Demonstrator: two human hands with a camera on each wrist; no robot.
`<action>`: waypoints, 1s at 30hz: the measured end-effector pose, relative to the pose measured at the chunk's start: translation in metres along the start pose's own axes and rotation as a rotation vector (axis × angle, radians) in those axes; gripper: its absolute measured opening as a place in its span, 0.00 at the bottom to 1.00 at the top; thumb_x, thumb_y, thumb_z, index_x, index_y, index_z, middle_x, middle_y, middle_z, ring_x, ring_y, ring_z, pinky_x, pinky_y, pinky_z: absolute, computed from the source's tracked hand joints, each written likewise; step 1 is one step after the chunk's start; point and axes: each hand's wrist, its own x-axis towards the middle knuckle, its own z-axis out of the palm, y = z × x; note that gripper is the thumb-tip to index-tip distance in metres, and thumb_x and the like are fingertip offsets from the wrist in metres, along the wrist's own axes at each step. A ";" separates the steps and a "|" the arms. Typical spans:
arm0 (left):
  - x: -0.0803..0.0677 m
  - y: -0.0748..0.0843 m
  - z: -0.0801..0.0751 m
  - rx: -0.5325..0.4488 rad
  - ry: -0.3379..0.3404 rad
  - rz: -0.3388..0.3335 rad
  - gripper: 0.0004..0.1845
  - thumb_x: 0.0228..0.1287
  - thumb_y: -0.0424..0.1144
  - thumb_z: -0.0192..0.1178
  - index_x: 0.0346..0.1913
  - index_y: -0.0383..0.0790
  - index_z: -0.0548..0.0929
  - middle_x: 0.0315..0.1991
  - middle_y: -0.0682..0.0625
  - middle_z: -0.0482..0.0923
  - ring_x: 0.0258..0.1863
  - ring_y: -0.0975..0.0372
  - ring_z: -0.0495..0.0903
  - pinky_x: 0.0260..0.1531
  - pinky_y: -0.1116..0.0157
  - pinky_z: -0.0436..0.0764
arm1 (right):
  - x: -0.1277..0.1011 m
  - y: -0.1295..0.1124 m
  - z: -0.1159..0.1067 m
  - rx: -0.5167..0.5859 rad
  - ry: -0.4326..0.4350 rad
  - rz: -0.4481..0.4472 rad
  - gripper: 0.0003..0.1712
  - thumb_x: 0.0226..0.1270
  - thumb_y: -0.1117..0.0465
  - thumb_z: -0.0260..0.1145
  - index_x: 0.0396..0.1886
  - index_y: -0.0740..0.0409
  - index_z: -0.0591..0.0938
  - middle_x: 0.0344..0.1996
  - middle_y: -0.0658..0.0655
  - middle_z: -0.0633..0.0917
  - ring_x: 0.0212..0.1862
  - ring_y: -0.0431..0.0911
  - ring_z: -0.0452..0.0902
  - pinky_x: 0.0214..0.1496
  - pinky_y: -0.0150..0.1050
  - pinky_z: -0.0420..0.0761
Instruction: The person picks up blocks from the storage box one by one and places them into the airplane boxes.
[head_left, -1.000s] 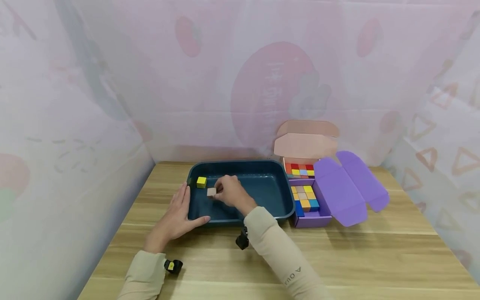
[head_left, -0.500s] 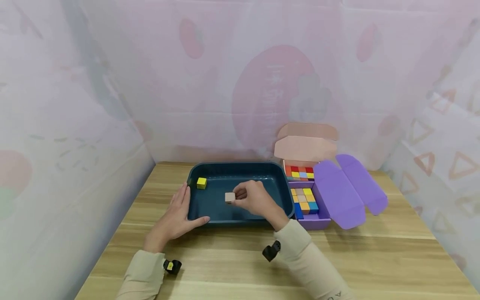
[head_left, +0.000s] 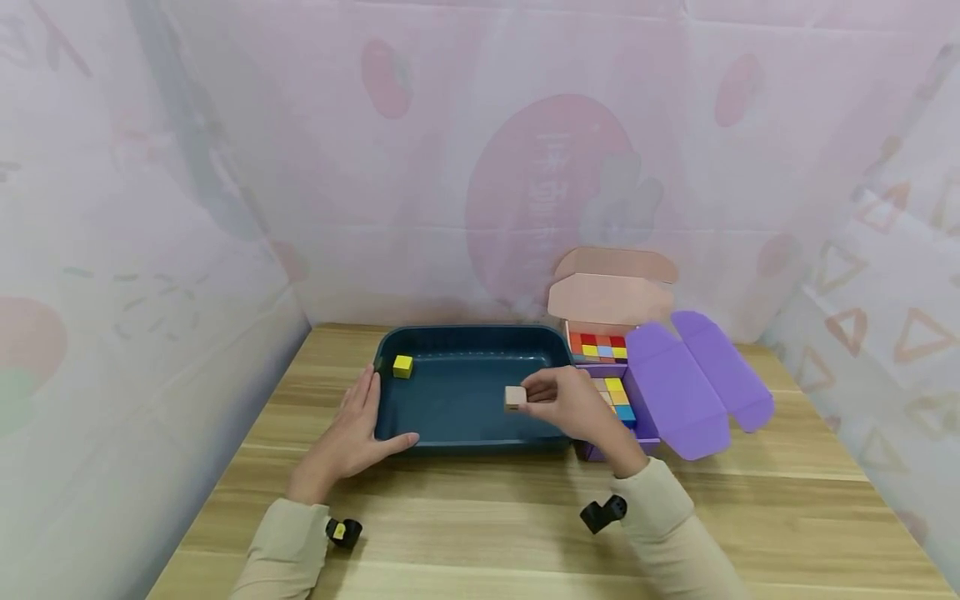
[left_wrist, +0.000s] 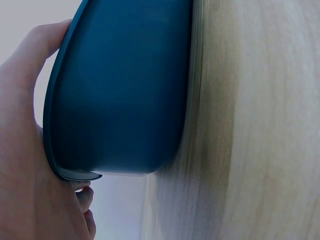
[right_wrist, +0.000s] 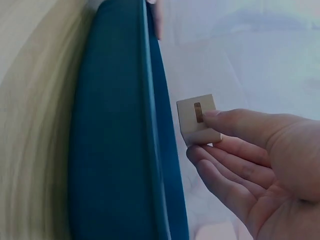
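Note:
Between thumb and fingers, my right hand [head_left: 570, 406] pinches a pale wooden cube [head_left: 515, 398] above the right part of the dark teal tray [head_left: 465, 447]. The right wrist view shows a small brown slot on one face of the cube [right_wrist: 196, 117], which is raised past the tray's rim. My left hand [head_left: 352, 433] rests at the tray's front left corner, fingers straight along the left side and thumb over the front rim. A yellow cube [head_left: 402, 367] lies inside the tray near its back left corner.
Right of the tray stands an open purple box [head_left: 645, 429] of coloured cubes, partly hidden by my right hand, its lid [head_left: 682, 387] folded out rightward. Behind it, an open peach box [head_left: 611, 298] holds more coloured blocks. Printed cloth walls surround the wooden table [head_left: 465, 533].
My right hand has carried the pale cube rightward across the tray, from beside the yellow cube toward the purple box. My left hand and the yellow cube stay in place.

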 end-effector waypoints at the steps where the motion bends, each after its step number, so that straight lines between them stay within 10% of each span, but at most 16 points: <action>1: 0.000 0.000 0.000 0.002 -0.002 -0.001 0.71 0.61 0.77 0.62 0.85 0.30 0.38 0.88 0.37 0.29 0.87 0.39 0.37 0.83 0.35 0.44 | -0.002 0.002 -0.004 -0.004 0.005 -0.005 0.16 0.66 0.59 0.78 0.52 0.58 0.90 0.45 0.56 0.93 0.45 0.46 0.92 0.51 0.45 0.92; 19: 0.004 0.006 0.001 -0.021 -0.013 0.011 0.70 0.63 0.74 0.63 0.85 0.30 0.37 0.88 0.38 0.26 0.87 0.41 0.34 0.84 0.36 0.41 | -0.034 0.043 -0.088 -0.053 0.006 0.036 0.16 0.69 0.61 0.76 0.53 0.63 0.89 0.47 0.63 0.92 0.48 0.54 0.92 0.49 0.45 0.92; 30: -0.001 0.002 0.000 -0.024 -0.014 0.003 0.70 0.62 0.75 0.63 0.85 0.30 0.37 0.88 0.39 0.26 0.87 0.40 0.34 0.83 0.35 0.42 | -0.052 0.064 -0.101 -0.050 -0.055 0.120 0.19 0.67 0.62 0.77 0.53 0.69 0.87 0.46 0.66 0.92 0.47 0.54 0.92 0.46 0.42 0.92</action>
